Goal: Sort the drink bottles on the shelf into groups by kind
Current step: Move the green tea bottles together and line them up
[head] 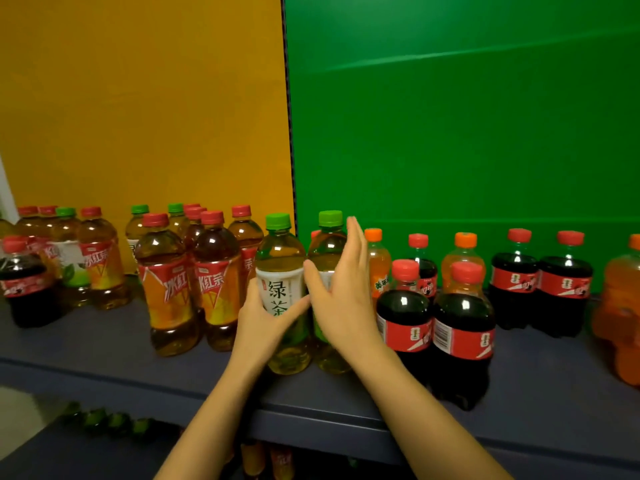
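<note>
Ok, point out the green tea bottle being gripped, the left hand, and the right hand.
green tea bottle [281, 285], head view, on its white label.
left hand [259, 322], head view, back of hand.
right hand [343, 299], head view, back of hand.

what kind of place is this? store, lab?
Probably a staged shop shelf, not a real store: mixed drink bottles, like the green tea bottle the left hand grips, stand on a dark shelf backed by an orange panel and a green panel, with more bottles on a lower shelf.
</note>
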